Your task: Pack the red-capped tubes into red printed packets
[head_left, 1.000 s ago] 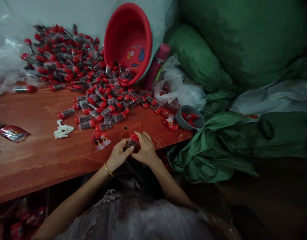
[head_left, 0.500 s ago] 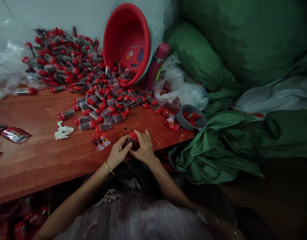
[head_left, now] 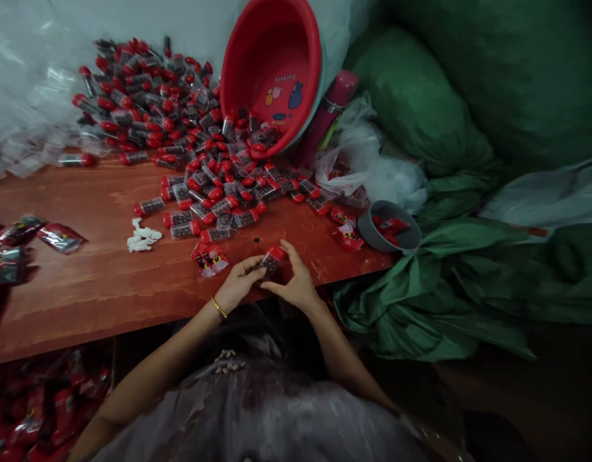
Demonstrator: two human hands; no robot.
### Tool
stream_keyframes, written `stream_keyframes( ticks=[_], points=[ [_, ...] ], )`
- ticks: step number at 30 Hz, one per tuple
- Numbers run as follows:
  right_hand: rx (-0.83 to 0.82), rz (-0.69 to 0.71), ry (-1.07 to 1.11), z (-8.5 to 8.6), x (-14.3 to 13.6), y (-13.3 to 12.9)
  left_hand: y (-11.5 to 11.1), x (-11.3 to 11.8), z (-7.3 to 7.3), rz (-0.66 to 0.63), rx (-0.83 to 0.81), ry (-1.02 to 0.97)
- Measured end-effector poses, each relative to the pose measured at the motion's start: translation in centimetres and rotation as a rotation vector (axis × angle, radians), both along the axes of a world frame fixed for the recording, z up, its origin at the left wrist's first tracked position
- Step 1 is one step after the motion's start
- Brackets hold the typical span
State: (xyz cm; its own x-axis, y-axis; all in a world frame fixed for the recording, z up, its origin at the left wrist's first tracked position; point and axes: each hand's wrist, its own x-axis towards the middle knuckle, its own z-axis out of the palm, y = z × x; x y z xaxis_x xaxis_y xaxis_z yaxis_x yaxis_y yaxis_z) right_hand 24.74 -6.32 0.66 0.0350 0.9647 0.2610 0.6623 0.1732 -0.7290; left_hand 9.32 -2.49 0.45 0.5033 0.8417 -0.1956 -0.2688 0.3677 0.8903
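Clothing (head_left: 257,410): dark and shiny across the lap, with small pale pieces (head_left: 229,364) at the waist; loose or fixed, cannot tell.
Red packets (head_left: 38,410): heaped at lower left, below desk level.
Left hand (head_left: 241,277): gold bracelet (head_left: 219,307) at the wrist; fingers clamped on the clear body of the red-capped container (head_left: 271,262), thumb on the near side.
Right hand (head_left: 298,285): thumb and forefinger spread wide, curved around the same container from the other side; touching or just clear of the cap, cannot tell.
Red-capped container: tilted, cap up and toward the right, dark contents showing through; between the two hands, by the near edge of the desk (head_left: 108,295).
Hold: best left to the left fingers, low on the body, cap uncovered, firm against slipping yet gentle on seemingly thin plastic.
Steadying: worth settling the right thumb and forefinger evenly on opposite sides before any turning, over the desk in case of a drop.
Printed packet (head_left: 209,258): flat on the desk, just beyond the left hand.
White scrap (head_left: 142,235): farther left, near the pile.
Grey bowl (head_left: 373,239): right side of the desk, red pieces (head_left: 392,226) inside.
Pile of containers (head_left: 146,115): red caps and dark contents, from mid-desk to the back.
Red basin (head_left: 286,61): tipped on its side, more containers at its lip.
Flask (head_left: 320,122): pink, just beside the basin.
Green sacks (head_left: 421,102): bulky, far right.
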Motion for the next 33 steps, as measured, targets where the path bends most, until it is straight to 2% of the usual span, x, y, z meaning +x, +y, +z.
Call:
stream_keyframes(
  ticks=[5, 8, 10, 13, 16, 19, 23, 27, 30, 33],
  points=[
    [-0.053, -0.025, -0.02, 0.3, 0.0, 0.2, -0.1, -0.2, -0.1, -0.004, -0.192, -0.108],
    [-0.055, -0.038, -0.031, 0.2, -0.3, 0.3, -0.3, -0.2, -0.2, 0.002, -0.199, -0.096],
    [-0.045, -0.044, -0.058, 0.2, -0.6, 0.3, -0.4, -0.2, -0.2, 0.019, -0.114, -0.047],
    [0.03, -0.055, -0.148, 0.1, -1.1, 0.2, -0.5, -0.1, -0.3, 0.083, 0.12, 0.087],
    [0.093, -0.006, -0.222, 0.2, -1.5, 0.1, -0.5, 0.1, -0.3, 0.118, 0.307, 0.235],
    [0.094, 0.066, -0.18, 0.5, -1.5, -0.2, -0.3, 0.1, -0.2, 0.117, 0.373, 0.258],
    [0.095, 0.118, -0.008, 0.5, -1.1, -0.4, 0.0, -0.3, -0.3, 0.153, 0.462, 0.303],
    [0.072, 0.05, 0.192, 0.2, -0.9, 0.0, 0.2, -0.6, -0.9, 0.187, 0.636, 0.481],
    [0.066, -0.008, 0.191, 0.1, -1.0, 0.5, 0.1, -0.8, -1.2, 0.202, 0.726, 0.607],
    [0.078, 0.029, 0.153, -0.2, -1.3, 1.1, 0.0, -1.0, -1.2, 0.183, 0.755, 0.655]
  ],
)
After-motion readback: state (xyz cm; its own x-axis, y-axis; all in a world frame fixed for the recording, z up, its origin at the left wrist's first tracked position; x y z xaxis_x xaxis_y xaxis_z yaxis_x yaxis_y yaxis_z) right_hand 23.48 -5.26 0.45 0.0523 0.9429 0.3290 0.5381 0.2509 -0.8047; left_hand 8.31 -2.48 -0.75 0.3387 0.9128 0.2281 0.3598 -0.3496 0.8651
